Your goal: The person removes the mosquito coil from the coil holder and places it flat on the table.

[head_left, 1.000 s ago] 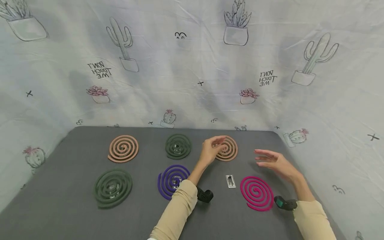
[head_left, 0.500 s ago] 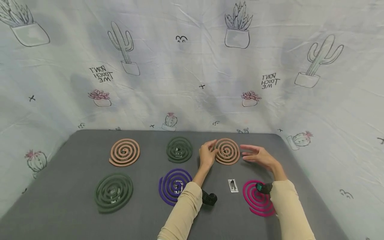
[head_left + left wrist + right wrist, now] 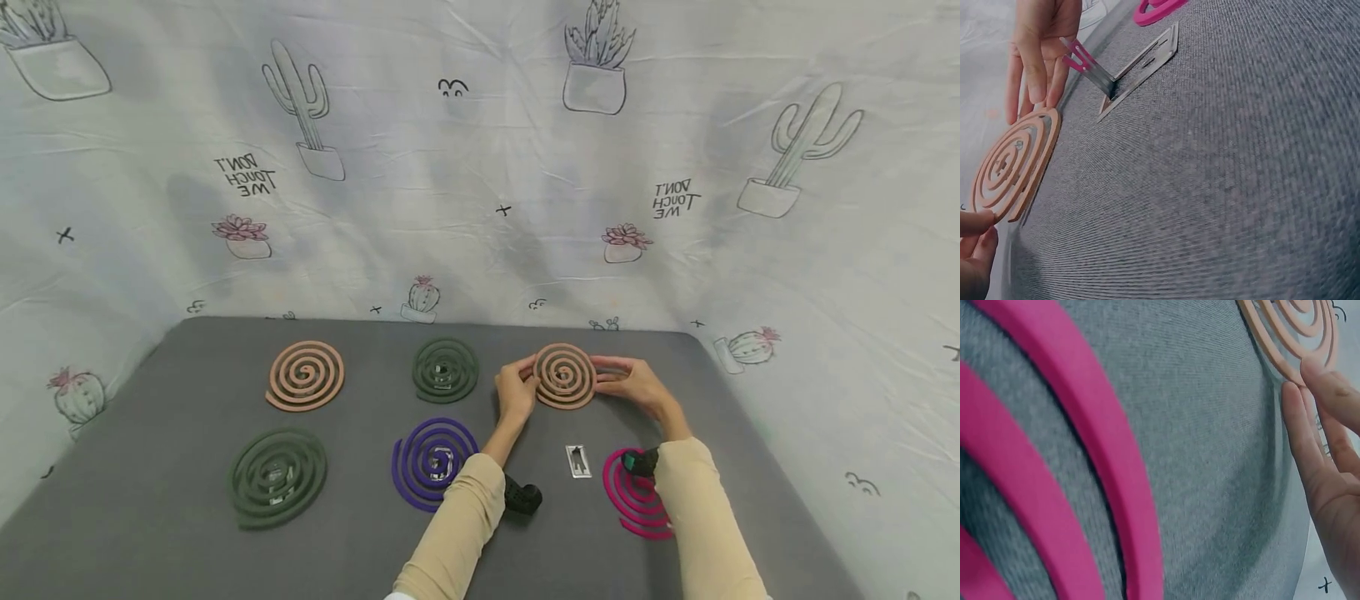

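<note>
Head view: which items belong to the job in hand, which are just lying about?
In the job:
tan mosquito coil between the hands
left hand and right hand, pinching its edges

Apparently just lying about:
far-left tan coil
far green coil
near green coil
purple coil
pink coil
metal coil stand, untouched, possibly for later

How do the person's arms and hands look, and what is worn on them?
The left hand and right hand wear no gloves. The left sleeve and right sleeve are long, plain and beige. A black device is worn at each wrist; the right one shows a small green patch.
</note>
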Demonstrator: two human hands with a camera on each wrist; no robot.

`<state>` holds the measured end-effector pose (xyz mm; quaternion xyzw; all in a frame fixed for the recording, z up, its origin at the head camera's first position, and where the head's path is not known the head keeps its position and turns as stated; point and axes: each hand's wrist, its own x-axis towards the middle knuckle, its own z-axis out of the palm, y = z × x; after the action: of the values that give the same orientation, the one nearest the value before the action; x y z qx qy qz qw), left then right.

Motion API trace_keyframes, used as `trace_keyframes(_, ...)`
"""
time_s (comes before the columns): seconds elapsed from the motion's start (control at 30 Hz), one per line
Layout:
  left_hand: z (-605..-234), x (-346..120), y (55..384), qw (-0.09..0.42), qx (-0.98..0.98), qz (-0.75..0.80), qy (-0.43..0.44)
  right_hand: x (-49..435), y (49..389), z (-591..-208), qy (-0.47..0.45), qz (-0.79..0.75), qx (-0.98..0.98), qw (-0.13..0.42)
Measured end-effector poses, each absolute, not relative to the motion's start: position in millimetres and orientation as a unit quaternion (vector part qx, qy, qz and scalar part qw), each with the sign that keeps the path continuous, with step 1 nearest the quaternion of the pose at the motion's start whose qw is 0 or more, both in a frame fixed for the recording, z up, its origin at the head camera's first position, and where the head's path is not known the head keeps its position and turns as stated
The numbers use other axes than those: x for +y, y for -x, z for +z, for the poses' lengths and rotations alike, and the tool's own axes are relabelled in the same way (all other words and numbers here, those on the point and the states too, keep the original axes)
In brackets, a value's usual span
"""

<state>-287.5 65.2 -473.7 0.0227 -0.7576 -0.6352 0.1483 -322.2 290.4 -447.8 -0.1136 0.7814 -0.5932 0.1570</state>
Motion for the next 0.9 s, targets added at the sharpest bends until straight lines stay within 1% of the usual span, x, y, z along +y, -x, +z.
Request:
trace_keyframes(0.37,-476.8,63.3,284.7,0.17,-0.752,-0.637,-0.028,285.0,322.8,-452.9,0.118,-0.584,0.792,0.13)
trace_keyframes(0.7,-477.4,63.1,285.2,0.19,-0.72,-0.665,-0.047,282.8,322.7,-453.7,0.125,-0.596,0.784,0.122)
trace_keyframes(0.9,-473.9,63.9,285.2,0.18,-0.721,-0.666,-0.062,284.4,322.4,-452.8,0.111,-0.598,0.786,0.115)
